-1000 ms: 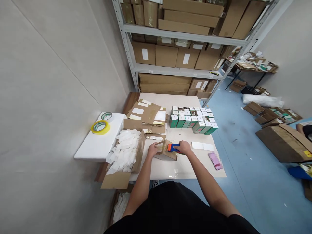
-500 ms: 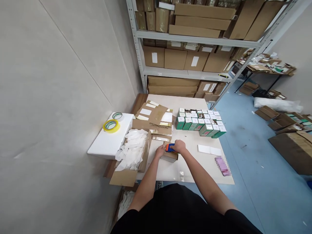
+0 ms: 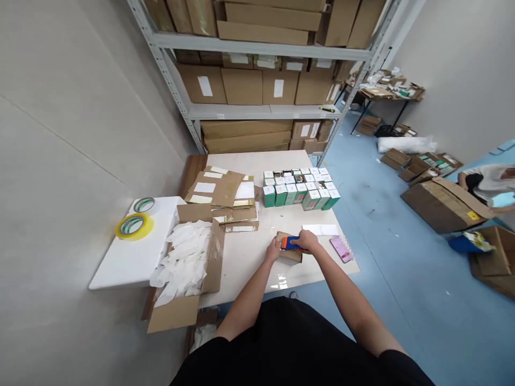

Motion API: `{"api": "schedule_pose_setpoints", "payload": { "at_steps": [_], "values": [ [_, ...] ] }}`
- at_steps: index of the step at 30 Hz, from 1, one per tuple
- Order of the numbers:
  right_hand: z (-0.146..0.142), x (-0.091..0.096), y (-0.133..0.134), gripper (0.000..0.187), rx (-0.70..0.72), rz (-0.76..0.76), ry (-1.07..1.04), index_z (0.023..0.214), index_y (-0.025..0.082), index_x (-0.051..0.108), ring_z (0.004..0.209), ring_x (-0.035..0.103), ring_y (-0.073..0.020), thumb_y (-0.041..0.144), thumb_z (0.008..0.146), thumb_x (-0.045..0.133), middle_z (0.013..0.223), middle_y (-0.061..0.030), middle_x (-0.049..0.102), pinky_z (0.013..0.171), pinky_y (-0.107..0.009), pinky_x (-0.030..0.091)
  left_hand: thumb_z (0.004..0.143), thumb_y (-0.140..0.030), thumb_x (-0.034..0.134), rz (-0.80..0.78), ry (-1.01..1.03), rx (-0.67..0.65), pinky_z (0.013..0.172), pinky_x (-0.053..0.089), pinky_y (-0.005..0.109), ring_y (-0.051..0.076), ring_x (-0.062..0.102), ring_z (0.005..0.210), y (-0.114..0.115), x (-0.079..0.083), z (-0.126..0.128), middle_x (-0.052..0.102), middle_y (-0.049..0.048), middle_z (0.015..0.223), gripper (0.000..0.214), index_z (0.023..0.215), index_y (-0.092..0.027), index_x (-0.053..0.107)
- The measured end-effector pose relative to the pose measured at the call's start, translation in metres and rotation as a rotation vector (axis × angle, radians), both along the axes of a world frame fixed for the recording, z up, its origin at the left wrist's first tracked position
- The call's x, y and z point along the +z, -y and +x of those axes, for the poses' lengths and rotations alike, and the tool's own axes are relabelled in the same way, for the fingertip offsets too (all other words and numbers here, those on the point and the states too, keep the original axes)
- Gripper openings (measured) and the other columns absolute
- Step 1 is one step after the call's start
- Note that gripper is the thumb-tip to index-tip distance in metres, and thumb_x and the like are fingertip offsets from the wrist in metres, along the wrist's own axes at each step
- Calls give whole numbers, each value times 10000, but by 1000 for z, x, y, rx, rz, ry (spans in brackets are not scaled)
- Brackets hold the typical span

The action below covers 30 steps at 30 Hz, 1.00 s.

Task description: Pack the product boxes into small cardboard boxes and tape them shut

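Note:
A small brown cardboard box (image 3: 290, 253) sits on the beige table (image 3: 249, 257) near its front edge. My left hand (image 3: 273, 250) is closed on the box's left side and steadies it. My right hand (image 3: 306, 239) grips an orange and blue tape dispenser (image 3: 290, 243) that rests on top of the box.
Green and white product boxes (image 3: 300, 188) stand in rows at mid-table. Flat cardboard mailers (image 3: 221, 193) lie to the left. An open carton of white bags (image 3: 183, 262) and tape rolls (image 3: 134, 225) are further left. A pink phone (image 3: 341, 249) and white papers (image 3: 319, 229) lie right. Shelving (image 3: 257, 80) stands behind; another person (image 3: 488, 185) is at far right.
The camera has swung, shifting the scene sideways. The box now sits closed under the dispenser; a second ago it was tilted with a flap up. Both hands stay on box and dispenser.

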State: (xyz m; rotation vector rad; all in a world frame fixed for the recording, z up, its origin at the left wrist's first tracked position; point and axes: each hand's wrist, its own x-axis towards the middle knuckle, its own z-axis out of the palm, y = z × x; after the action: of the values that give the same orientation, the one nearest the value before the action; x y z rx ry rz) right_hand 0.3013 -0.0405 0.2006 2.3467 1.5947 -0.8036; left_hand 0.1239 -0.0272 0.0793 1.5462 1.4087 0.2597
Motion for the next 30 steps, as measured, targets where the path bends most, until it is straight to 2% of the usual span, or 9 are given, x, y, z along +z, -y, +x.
{"api": "schedule_pose_setpoints", "payload": {
  "at_steps": [6,13,17,24,30],
  "values": [
    [24,0,22,603,-41,-26,-64,1039,163,764,913,749,-281,713,793,738,1031,-158,783,675,-278,480,1088,-477,218,-3,-78,-4,990,511,384,280,670,1193,1,4,5,731,95,1275,513,1339,-237,595],
    [90,-8,80,500,-131,17,-35,925,167,767,884,726,-268,656,854,692,958,-147,780,616,-280,413,1082,-520,222,-29,-131,-40,979,498,355,262,672,1199,-3,-4,2,714,78,1315,499,1396,-285,531],
    [114,-17,104,502,-187,26,-60,899,169,762,846,713,-256,664,838,701,905,-122,770,599,-279,394,1081,-519,234,-37,-130,-60,982,501,339,240,676,1202,-7,-10,-1,708,64,1340,497,1437,-289,493],
    [121,-31,122,485,-225,107,-162,715,195,671,722,672,-207,666,827,698,741,-55,719,559,-262,361,1074,-535,258,-23,-130,-34,966,498,346,268,677,1197,-10,-11,-6,739,85,1261,486,1291,-273,605],
    [104,-42,124,480,-270,168,-244,701,195,635,674,650,-185,654,822,704,705,-45,696,541,-244,365,1075,-503,273,0,-109,31,959,499,369,291,686,1159,-15,-21,-13,753,111,1197,468,1196,-247,646]
  ]
}}
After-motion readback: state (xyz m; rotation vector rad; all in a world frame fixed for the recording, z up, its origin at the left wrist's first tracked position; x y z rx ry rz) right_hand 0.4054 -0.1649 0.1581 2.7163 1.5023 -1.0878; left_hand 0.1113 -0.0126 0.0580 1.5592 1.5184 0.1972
